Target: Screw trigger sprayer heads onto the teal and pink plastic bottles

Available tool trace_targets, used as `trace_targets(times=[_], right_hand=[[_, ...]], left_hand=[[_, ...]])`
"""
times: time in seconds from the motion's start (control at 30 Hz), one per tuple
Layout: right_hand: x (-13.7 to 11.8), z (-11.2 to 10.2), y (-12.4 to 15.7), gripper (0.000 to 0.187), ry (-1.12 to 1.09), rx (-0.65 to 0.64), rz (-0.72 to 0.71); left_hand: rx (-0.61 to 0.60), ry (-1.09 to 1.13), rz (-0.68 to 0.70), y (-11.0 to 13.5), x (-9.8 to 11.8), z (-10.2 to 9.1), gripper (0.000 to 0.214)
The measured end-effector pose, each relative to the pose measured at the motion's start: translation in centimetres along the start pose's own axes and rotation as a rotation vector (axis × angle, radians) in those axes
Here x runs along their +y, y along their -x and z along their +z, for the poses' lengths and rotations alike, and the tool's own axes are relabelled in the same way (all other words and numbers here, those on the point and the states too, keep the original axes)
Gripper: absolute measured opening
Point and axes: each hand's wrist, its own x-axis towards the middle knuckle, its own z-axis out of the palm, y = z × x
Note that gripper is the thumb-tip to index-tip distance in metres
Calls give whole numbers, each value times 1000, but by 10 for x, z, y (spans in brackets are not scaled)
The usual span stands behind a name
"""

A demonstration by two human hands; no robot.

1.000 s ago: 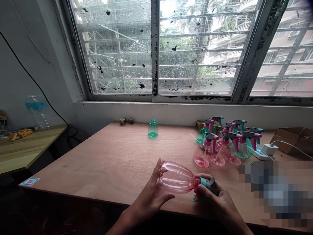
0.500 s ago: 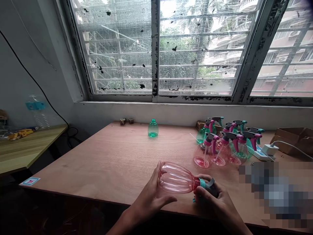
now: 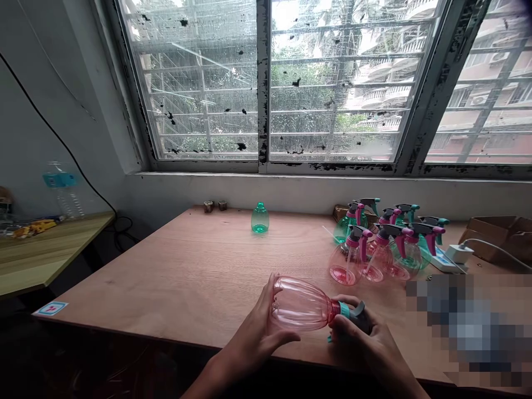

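A clear pink spray bottle lies on its side just above the near edge of the wooden table. My left hand wraps round the bottle's base, fingers closed on it. My right hand grips the grey and teal trigger head at the bottle's neck. The head's nozzle is hidden under my fingers.
A group of several assembled pink and green spray bottles stands at the right. A lone green bottle without a head stands near the wall. A white power strip and cardboard boxes lie far right. A second table is at left.
My left hand's fingers have shifted slightly round the bottle's base, and the bottle has dropped a little lower. My right hand stays on the trigger head.
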Motion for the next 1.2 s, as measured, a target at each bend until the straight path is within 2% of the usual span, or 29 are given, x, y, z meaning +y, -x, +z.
trace_targets(times=[0.1,0.27,0.5,0.67,1.03,1.2], right_hand=[[0,-1,0,50,11,12,-9],[-1,0,1,51,36,4,-2],[-2,0,1,50,31,16,-4],[-2,-1,1,48,39,-13,-15],[-1,-3,1,50,25,-31,-35],[0,-4,0,47,5,-35,-14]], left_hand=[[11,-17,10,0,-2,1,102],[-6,2,25,0,-2,1,112],[-6,-11,8,0,-2,2,103],[-14,55,25,1,-1,2,112],[-30,111,35,-2,6,0,86],[16,-10,35,0,0,1,101]])
